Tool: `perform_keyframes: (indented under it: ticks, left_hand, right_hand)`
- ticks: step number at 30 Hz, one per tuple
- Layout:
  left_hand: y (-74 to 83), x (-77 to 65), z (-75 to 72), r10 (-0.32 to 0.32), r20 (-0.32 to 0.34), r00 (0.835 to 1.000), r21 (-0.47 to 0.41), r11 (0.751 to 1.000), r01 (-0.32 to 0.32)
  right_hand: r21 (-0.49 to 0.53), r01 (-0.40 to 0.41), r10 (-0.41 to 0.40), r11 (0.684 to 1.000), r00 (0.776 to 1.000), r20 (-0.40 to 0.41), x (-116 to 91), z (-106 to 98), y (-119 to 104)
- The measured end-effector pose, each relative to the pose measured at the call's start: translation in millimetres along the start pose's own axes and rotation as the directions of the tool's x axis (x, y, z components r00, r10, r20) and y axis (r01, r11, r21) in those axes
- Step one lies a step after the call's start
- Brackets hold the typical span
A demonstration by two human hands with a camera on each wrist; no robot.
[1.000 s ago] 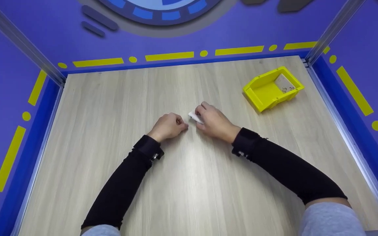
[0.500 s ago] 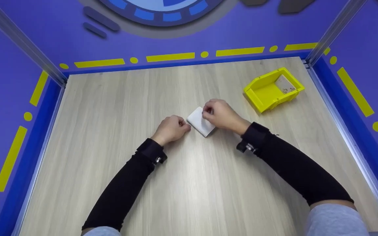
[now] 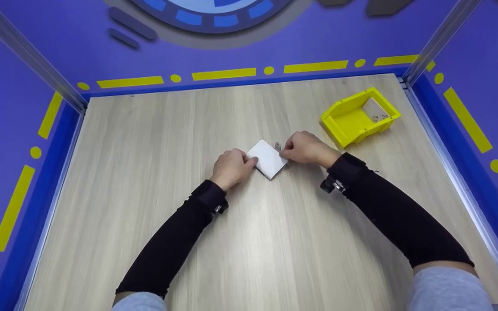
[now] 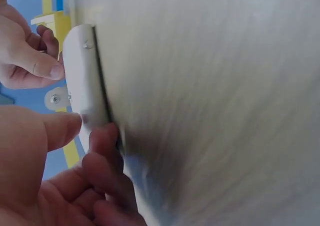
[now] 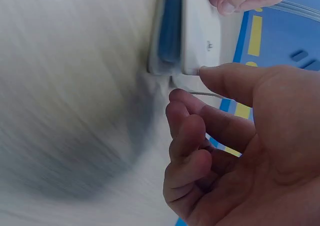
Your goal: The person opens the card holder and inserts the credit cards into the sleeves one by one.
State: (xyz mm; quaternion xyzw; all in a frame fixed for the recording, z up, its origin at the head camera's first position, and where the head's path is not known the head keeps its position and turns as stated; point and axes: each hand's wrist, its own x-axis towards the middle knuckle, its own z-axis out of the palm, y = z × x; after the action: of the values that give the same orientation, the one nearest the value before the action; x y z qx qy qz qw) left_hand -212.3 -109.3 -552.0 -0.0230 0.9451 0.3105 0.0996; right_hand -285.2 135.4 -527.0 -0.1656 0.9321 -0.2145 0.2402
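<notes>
A small white wallet (image 3: pixel 268 159) with a snap tab (image 4: pixel 56 98) lies between both hands in the head view. My left hand (image 3: pixel 233 167) pinches its left edge, thumb on the white face and fingers at the underside, as the left wrist view shows. At the opposite side is my right hand (image 3: pixel 307 149); its thumb touches a corner of the cover and its curled fingers sit by the tab. In the right wrist view the wallet's white covers (image 5: pixel 196 33) stand slightly apart, with a blue layer (image 5: pixel 171 28) between them.
A yellow bin (image 3: pixel 347 128) stands on the wooden table (image 3: pixel 167 129) at the back right, a pale, patterned piece (image 3: pixel 375 110) inside it. Blue-purple panels (image 3: pixel 214 58) with yellow marks rise behind the table and at both sides.
The wallet has turned from nearly edge-on to face up. My right hand has moved right, off the face to its right corner. The left hand has moved slightly right onto the edge.
</notes>
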Motion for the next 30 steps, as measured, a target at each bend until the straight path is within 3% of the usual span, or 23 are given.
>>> perform_keyframes:
  ticks: [4, 10, 22, 30]
  left_hand:
    - [1.0, 1.8, 3.4, -0.017, -0.024, 1.000, 0.014, 1.000, 0.017]
    - [1.8, 5.1, 1.6, -0.045, -0.007, 0.999, 0.004, 0.999, 0.045]
    - [0.2, 14.4, -0.4, -0.063, -0.030, 0.998, -0.042, 0.997, 0.061]
    - [1.2, 11.8, -0.7, -0.058, -0.041, 0.997, -0.037, 0.998, 0.056]
  right_hand:
    - [0.019, 0.015, -0.015, 1.000, 1.000, 0.000, 3, 6, 4]
    - [0.033, 0.071, -0.070, 0.997, 0.997, -0.023, 2, 12, 5]
    - [0.084, 0.095, -0.095, 0.992, 0.995, -0.005, -10, 28, -3]
    - [0.079, 0.087, -0.085, 0.993, 0.996, -0.025, -15, 30, -2]
